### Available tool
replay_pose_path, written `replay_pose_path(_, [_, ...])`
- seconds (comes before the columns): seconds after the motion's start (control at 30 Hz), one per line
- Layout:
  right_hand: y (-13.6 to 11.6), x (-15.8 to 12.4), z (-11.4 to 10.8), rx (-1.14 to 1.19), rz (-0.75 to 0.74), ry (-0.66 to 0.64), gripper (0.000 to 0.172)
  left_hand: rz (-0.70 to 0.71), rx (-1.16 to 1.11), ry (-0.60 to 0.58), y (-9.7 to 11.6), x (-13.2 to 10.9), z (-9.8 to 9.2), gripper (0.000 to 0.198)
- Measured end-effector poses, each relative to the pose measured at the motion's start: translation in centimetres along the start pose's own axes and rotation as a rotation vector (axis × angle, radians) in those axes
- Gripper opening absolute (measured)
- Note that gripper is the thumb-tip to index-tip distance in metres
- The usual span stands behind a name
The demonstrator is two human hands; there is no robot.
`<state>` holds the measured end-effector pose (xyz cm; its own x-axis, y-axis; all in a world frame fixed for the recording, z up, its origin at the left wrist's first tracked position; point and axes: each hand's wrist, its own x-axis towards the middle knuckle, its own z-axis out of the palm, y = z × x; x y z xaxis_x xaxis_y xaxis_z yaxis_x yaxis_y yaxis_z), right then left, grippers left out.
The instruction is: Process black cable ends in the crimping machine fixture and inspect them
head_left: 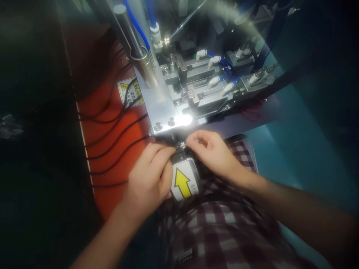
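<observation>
My left hand [153, 168] is curled beside a small dark fixture [179, 155], its fingertips at the fixture's left side. Whatever those fingers hold, if anything, is hidden. On the right, my right hand [214, 151] pinches thumb and forefinger together at a small shiny piece [183, 145] on the fixture. The piece is too small to name, and I cannot tell whether the fingertips grip it or only touch it. Just below the fixture is a white label [183, 179] with a yellow arrow pointing up toward the machine.
A bright metal plate [159, 101] carries a thick steel post [141, 61]. Pneumatic cylinders [207, 87] with white fittings and blue tubes lie behind it. Black cables [119, 149] cross the orange surface [112, 194] at left, near a yellow warning label [130, 91].
</observation>
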<state>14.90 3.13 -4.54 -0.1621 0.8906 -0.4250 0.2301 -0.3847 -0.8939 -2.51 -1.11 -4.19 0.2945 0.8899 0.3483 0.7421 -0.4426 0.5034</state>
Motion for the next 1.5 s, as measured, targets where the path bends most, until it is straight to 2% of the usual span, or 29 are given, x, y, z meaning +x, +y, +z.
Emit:
replay_pose_path(0.17, [-1.9,0.4,-0.3,0.076,0.223,-0.152,0.034,0.004,0.009,-0.001,0.0,0.1,0.0,0.026])
replay_pose_path(0.3, [-1.7,0.8,-0.7,0.186,0.275,-0.237,0.040,0.002,0.009,-0.004,0.0,0.2,-0.1,0.026])
replay_pose_path(0.37, [-1.0,0.7,-0.9,0.215,0.257,-0.230,0.038,-0.001,0.001,-0.007,-0.1,0.2,-0.1,0.026])
replay_pose_path(0.47, [0.0,0.1,-1.2,0.143,0.139,-0.039,0.022,0.005,-0.017,-0.002,-0.1,0.1,-0.1,0.028])
replay_pose_path(0.53, [0.2,-0.3,-1.1,0.017,-0.034,0.039,0.015,0.007,-0.024,0.001,-0.1,0.1,-0.1,0.029])
replay_pose_path(0.6, [0.0,-0.5,-0.9,-0.124,-0.241,0.085,0.011,0.004,-0.034,-0.002,-0.1,0.1,-0.1,0.029])
replay_pose_path(0.67, [-0.5,-0.5,-0.5,-0.245,-0.373,0.095,0.009,0.003,-0.044,-0.001,-0.1,0.1,-0.1,0.028])
replay_pose_path(0.77, [-1.0,-0.3,0.0,-0.367,-0.405,0.104,0.009,0.004,-0.055,0.004,-0.1,0.0,-0.1,0.028])
replay_pose_path(0.93, [-1.1,-0.2,-0.1,-0.427,-0.450,0.096,0.010,-0.009,-0.067,0.002,-0.1,0.0,0.0,0.027])
replay_pose_path(1.07, [-0.4,-0.2,-0.6,-0.355,-0.342,0.054,0.013,0.004,-0.053,0.006,-0.1,0.0,0.0,0.027])
replay_pose_path(1.23, [0.2,0.2,-0.6,-0.136,-0.142,0.000,0.014,-0.007,-0.051,-0.005,-0.1,0.0,-0.1,0.027])
replay_pose_path(1.37, [-0.6,0.8,-0.7,-0.020,0.048,-0.094,0.017,0.002,-0.054,-0.008,0.0,0.0,-0.1,0.027])
replay_pose_path(1.5, [-1.0,1.3,-1.1,0.127,0.184,-0.239,0.029,0.001,-0.052,-0.010,0.0,0.2,-0.1,0.025])
